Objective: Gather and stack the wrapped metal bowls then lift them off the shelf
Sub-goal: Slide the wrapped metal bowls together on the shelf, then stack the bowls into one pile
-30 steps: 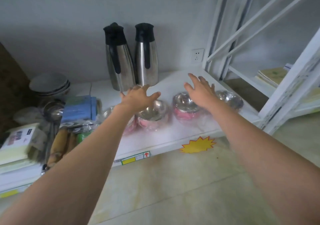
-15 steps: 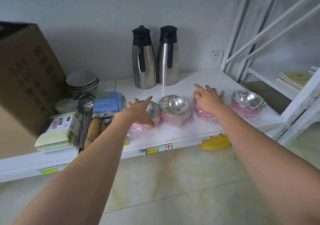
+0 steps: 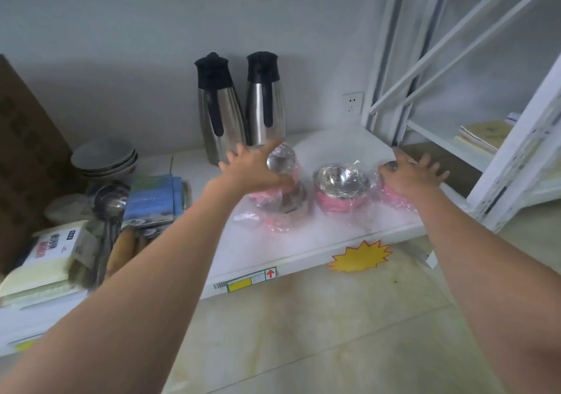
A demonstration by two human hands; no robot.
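A: Gripping a wrapped bowl, is it, that left hand [image 3: 252, 169]?

B: Yes. Its grip is closed round a tilted bowl [image 3: 280, 160], mouth turned sideways, held just above another wrapped bowl [image 3: 283, 204] that sits on the shelf [image 3: 258, 251] right under the grip.

A: And the right hand [image 3: 409, 175]?

B: Fingers spread, palm down, pressed over the far-right bowl [image 3: 394, 199]. The thumb curls at its rim, but the grip is not closed, so whether it truly has hold I cannot tell.

A: Anything between the two grips?

B: One more bowl [image 3: 341, 187], upright in its plastic with pink showing below, touched by neither hand. It sits just left of the right grip.

A: Behind the left grip?

B: Two steel jugs [image 3: 239, 111] with black tops, standing against the wall. Further left of that grip lie a blue packet [image 3: 153, 199], a ladle [image 3: 109, 202], stacked grey dishes [image 3: 104, 158] and a white box [image 3: 57, 251].

A: Below the grips?

B: A yellow star sticker [image 3: 359, 255] on the shelf's front edge.
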